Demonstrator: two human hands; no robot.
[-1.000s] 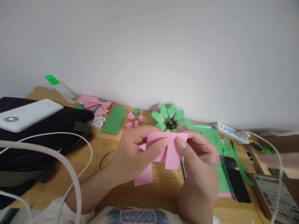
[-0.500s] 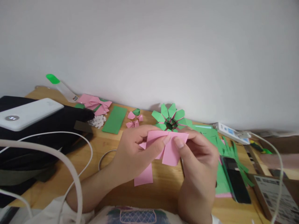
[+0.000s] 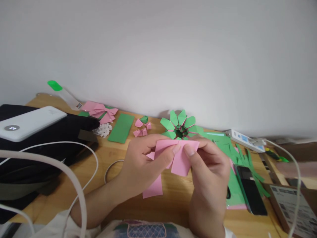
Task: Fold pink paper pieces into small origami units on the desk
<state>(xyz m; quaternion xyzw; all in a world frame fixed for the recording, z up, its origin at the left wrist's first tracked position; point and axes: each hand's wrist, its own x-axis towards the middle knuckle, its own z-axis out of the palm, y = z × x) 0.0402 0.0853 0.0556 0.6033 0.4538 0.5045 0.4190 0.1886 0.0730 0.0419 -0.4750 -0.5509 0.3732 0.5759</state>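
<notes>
Both my hands hold a folded pink paper piece [image 3: 179, 158] just above the wooden desk [image 3: 116, 158]. My left hand [image 3: 143, 162] pinches its left part between thumb and fingers. My right hand [image 3: 210, 172] pinches the right part, thumb on top. A pink paper strip [image 3: 153, 188] lies on the desk below my left hand. Right behind the hands sits a green and pink folded paper flower [image 3: 179, 125].
A black bag [image 3: 49, 145] with a white power bank [image 3: 29, 122] on it and white cables [image 3: 74, 172] fills the left. Pink folded pieces [image 3: 100, 110], a green sheet [image 3: 121, 127] and small scraps lie at the back. Green paper strips [image 3: 244, 162], a black phone [image 3: 251, 190] and a box are on the right.
My thumbs have drawn closer together on the pink piece and its hanging flap has shifted slightly left. The rest of the desk is unchanged.
</notes>
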